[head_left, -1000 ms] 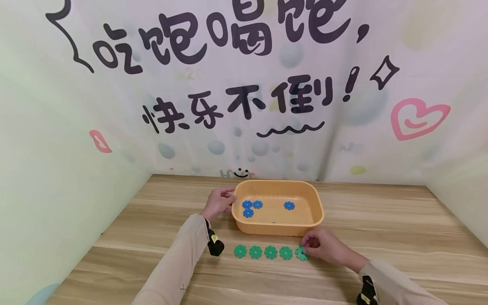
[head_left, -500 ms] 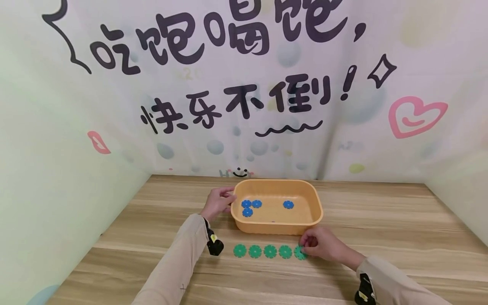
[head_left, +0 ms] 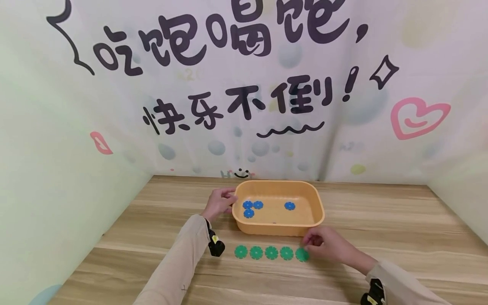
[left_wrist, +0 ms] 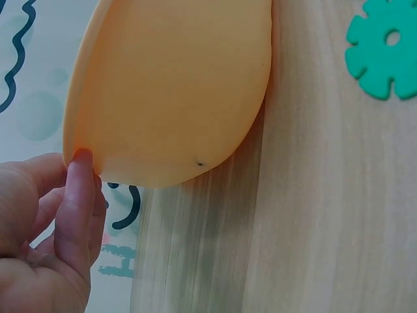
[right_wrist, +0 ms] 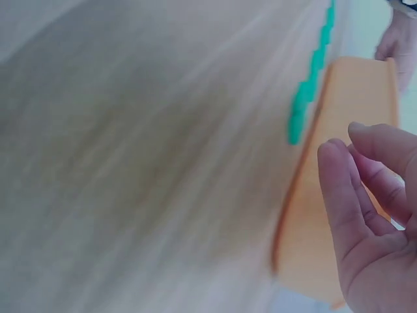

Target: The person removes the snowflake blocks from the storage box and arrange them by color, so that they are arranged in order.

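My left hand [head_left: 219, 204] pinches the left end of an orange plastic basin [head_left: 278, 229]. In the left wrist view, a fingertip presses inside the basin's rim [left_wrist: 73, 124] with the thumb outside. Several blue notched snowflake discs [head_left: 248, 213] lie in the basin. In front of it, several green snowflake discs [head_left: 271, 253] form a straight row on the table. Beside the rightmost green disc [head_left: 302, 254] is my right hand [head_left: 324, 243], its fingers loosely bent with nothing between them. The right wrist view shows a gap between thumb and fingertips.
The wood-grain table [head_left: 381, 228] ends at the back against a printed cloth [head_left: 213, 156] with black lettering. A pale wall [head_left: 57, 190] borders the left side. Black wrist straps [head_left: 216, 245] sit over both sleeves.
My right hand has let go of the rightmost green disc, which now lies flat at the row's end, and has drawn slightly right. The left hand stays at the basin.
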The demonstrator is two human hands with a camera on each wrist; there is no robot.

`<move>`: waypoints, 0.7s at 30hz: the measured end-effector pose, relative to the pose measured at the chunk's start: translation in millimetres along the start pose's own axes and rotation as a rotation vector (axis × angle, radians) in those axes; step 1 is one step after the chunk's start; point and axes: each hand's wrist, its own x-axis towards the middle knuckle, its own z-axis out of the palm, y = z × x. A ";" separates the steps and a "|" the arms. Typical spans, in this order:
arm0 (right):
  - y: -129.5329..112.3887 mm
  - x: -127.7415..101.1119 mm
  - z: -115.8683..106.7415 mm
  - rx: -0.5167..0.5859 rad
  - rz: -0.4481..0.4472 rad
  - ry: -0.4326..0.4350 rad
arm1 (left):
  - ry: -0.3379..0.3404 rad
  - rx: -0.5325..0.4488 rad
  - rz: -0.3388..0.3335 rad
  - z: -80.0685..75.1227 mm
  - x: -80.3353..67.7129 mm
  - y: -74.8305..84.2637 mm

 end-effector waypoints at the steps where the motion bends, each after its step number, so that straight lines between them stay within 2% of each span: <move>1: -2.9 -1.1 -1.8 0.001 -0.006 0.002 | -0.001 0.000 -0.002 0.1 -0.3 0.1; 7: -25.8 1.4 -16.7 0.066 -0.030 0.016 | 0.006 0.001 -0.006 0.3 -1.9 1.7; 11: -36.9 12.2 -27.6 0.055 -0.038 0.064 | 0.008 0.002 -0.003 0.2 -2.5 2.2; 15: -38.1 28.5 -36.7 0.046 -0.028 0.095 | 0.011 0.007 -0.009 0.3 -2.5 2.7; 21: -27.1 55.8 -47.7 0.078 0.054 0.122 | 0.015 0.018 -0.022 1.1 -2.7 4.1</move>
